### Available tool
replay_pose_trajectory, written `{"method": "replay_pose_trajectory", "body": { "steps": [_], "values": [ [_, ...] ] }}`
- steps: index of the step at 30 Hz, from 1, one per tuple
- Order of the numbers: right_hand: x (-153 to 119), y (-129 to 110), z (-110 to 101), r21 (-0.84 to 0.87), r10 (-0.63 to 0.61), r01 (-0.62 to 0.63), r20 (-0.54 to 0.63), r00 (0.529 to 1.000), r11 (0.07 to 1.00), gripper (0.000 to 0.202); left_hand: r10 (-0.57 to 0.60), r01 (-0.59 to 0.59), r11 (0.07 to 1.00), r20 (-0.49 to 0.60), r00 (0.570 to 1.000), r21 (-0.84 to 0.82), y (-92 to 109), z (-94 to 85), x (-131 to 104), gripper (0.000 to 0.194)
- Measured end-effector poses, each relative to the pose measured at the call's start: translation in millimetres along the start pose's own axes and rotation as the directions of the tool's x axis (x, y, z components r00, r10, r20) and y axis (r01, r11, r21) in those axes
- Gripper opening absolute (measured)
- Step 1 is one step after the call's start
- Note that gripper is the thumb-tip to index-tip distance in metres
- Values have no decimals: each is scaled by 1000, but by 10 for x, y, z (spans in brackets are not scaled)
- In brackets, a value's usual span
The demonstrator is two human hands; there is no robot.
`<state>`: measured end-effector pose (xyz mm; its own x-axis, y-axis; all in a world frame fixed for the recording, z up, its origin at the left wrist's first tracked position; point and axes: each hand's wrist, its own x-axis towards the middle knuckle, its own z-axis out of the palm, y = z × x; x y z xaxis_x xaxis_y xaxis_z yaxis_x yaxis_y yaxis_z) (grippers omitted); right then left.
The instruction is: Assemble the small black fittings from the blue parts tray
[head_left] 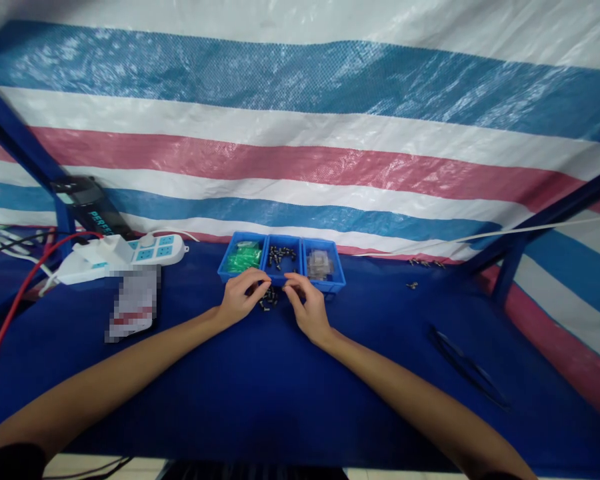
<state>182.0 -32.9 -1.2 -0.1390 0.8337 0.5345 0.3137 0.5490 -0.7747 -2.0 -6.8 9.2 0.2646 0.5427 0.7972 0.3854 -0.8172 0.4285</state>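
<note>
At frame centre, the left hand (240, 293) and right hand (305, 303) pinch small dark parts (269, 301) lying loose on the table (260, 387), fingers closed on them. A slip could scatter them across the cloth. Just beyond, three blue bins (281, 261) hold green pieces, dark parts, and clear pieces.

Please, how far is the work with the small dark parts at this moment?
Done: nothing finished is visible. In hand: left hand and right hand meet over a small pile of dark parts before the blue tray. Left: more dark parts fill the middle compartment; strays lie at right.
</note>
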Motion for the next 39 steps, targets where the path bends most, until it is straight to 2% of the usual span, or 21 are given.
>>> {"method": "replay_pose_trajectory", "body": {
  "steps": [10,16,23,30,35,39],
  "values": [
    [11,7,-7,-50,-57,57,4,998,997,21,-16,16,1000,-9,1000,-12,-8,1,-8,7],
    [11,-22,-7,-17,-61,61,-19,998,998,17,-6,5,1000,-15,1000,-23,-11,1,-8,5],
    [-2,-47,4,16,-25,25,-12,1000,1000,20,-21,21,1000,-10,1000,-16,-7,-6,-6,6],
    [-3,-101,-18,-9,-22,23,48,999,1000,22,-27,27,1000,-12,1000,-7,-14,-4,-12,8],
    [-21,-96,-23,24,21,-23,54,998,999,21,-28,28,1000,-14,1000,-11,-12,-1,-14,7],
    [-24,-85,-20,-6,21,-21,43,999,1000,27,-29,29,1000,-10,1000,-2,-11,-3,-14,8]
  ]
}}
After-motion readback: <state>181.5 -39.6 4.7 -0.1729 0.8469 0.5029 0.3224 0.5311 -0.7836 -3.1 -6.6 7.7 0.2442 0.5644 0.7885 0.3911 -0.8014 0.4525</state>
